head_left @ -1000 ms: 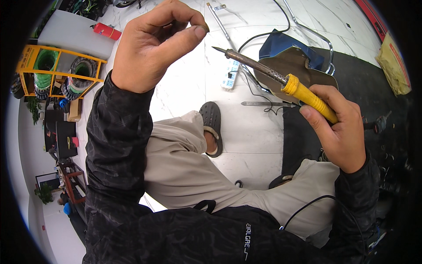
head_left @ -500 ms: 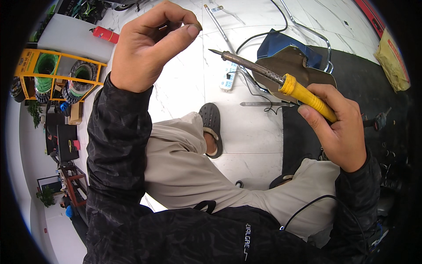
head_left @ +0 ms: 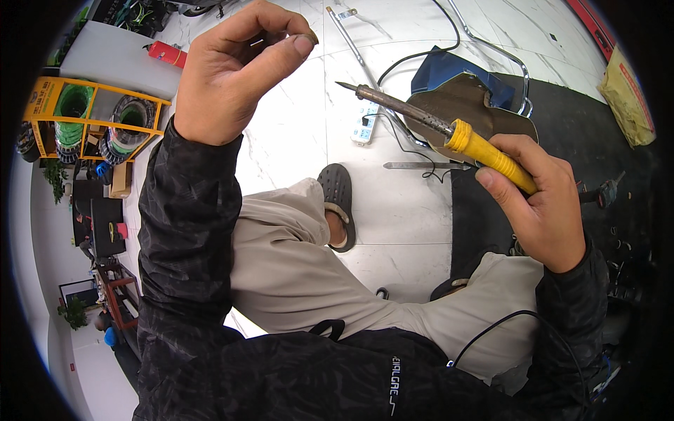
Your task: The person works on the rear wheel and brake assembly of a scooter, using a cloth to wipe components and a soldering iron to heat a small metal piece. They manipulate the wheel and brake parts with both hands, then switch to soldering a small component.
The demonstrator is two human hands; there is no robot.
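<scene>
My right hand (head_left: 540, 200) is wrapped round the yellow handle of a soldering iron (head_left: 460, 135). Its metal barrel slants up and left, and the pointed tip ends in open air to the right of my left hand. My left hand (head_left: 235, 77) is raised at the upper left, with thumb and forefinger pinched together and the other fingers curled. A small dark trace shows at those fingertips, too small to name. Tip and left fingers are apart. Beyond the iron, a flat grey metal bar (head_left: 421, 166) lies on the floor.
A white power strip (head_left: 364, 126) with a plugged-in black cord lies on the tiles. Behind it, bent chrome tubing (head_left: 523, 70) surrounds a blue and brown sheet (head_left: 456, 98). A black mat (head_left: 484, 210) covers the right. An orange rack (head_left: 91, 123) of tyres and a red extinguisher (head_left: 167, 54) stand left.
My left hand has drifted slightly up and left, still pinched. The soldering iron and my right hand have barely moved.
</scene>
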